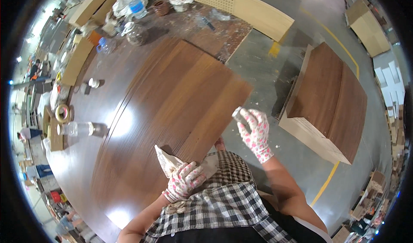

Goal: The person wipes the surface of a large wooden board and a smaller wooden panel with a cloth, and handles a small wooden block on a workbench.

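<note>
Wiping looks to be the step in hand: my left hand (184,180) clutches a crumpled pale cloth (168,161) at the near edge of the glossy dark-brown wooden panel (172,101). My right hand (254,131) pinches a small grey block (238,113) just off the panel's corner; I judge the next pass needs flat, even pressure

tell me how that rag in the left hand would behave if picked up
The rag is crumpled and peaked in the left hand, so it is probably floppy and light. Lying on the glossy brown panel, it would likely slide, not roll.
</note>
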The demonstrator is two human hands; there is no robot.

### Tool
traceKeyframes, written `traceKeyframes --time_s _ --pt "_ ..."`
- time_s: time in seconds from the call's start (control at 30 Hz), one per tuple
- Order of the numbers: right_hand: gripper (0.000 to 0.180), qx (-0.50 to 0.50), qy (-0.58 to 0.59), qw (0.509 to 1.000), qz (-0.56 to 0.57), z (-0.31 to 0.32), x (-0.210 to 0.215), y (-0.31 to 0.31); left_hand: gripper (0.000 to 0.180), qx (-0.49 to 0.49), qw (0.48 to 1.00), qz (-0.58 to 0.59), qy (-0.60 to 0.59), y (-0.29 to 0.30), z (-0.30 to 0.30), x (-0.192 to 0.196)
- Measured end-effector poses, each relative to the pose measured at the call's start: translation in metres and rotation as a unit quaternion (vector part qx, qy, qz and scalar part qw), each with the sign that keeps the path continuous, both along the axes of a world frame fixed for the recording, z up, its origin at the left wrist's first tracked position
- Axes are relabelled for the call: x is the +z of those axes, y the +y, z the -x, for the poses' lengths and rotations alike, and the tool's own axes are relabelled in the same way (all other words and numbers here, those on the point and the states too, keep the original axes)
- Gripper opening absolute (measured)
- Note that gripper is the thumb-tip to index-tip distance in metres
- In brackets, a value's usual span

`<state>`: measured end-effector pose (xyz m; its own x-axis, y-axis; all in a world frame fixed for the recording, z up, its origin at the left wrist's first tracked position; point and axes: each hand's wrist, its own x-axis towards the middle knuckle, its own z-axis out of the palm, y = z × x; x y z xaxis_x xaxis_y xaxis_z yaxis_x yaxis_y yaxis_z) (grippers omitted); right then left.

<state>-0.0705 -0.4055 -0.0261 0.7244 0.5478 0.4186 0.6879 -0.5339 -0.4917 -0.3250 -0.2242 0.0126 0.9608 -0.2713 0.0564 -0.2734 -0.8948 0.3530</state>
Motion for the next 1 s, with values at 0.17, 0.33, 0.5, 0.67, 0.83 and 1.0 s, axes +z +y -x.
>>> traceKeyframes --time_s 0.17,0.33,0.5,0.67,0.83,1.0 --pt "0.046 0.208 0.029 0.978 0.004 0.086 0.007 0.001 0.036 0.039 0.999 -0.025 -0.008 -0.001 0.064 0.003" --pt "0.037 -0.009 -0.009 0.991 -0.136 0.072 0.017 0.016 0.037 0.109 0.993 -0.037 -0.03 -0.004 0.15 -0.001" --pt "0.041 -0.024 -0.051 0.995 -0.078 0.09 0.002 0.023 0.037 0.239 0.963 -0.065 -0.109 -0.017 0.235 -0.006" --pt "0.042 0.1 0.03 0.989 -0.105 0.212 0.008 0.02 0.03 0.425 0.881 0.122 -0.167 -0.026 0.283 -0.004" --pt "0.031 -0.027 0.085 0.975 -0.206 0.188 0.029 0.007 0.035 0.518 0.821 0.091 -0.221 -0.003 0.265 0.008" --pt "0.029 -0.088 0.068 0.963 -0.245 0.135 0.014 -0.025 0.049 0.396 0.912 -0.068 -0.082 -0.011 0.213 -0.009"
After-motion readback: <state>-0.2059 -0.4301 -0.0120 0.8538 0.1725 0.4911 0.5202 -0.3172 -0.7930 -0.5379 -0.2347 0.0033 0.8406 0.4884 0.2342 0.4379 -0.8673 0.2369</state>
